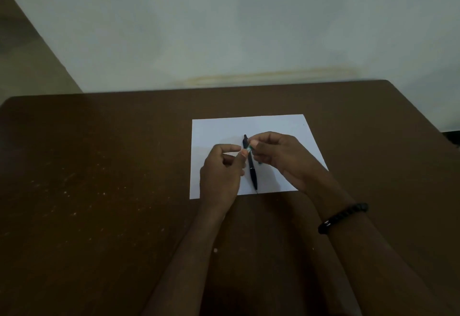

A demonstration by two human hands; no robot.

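Across the left of the frame, brown table, flecked with pale crumbs. At centre, white paper lying flat on it. Over the paper's lower left, left hand, fingers curled, thumb and forefinger pinching one end of a small green piece. Green piece held at mid-frame, over the upper part of a black pen lying lengthwise on the paper, seemingly ungripped. Just right of that, right hand, likewise curled, pinching the other end. Too small and dim to tell what the piece is. Lower right, dark bracelet on the right wrist.

Probably midway through pulling apart or fitting the piece. Next, most likely: firm pinch at both ends, then a short pull or twist, kept clear of the pen.
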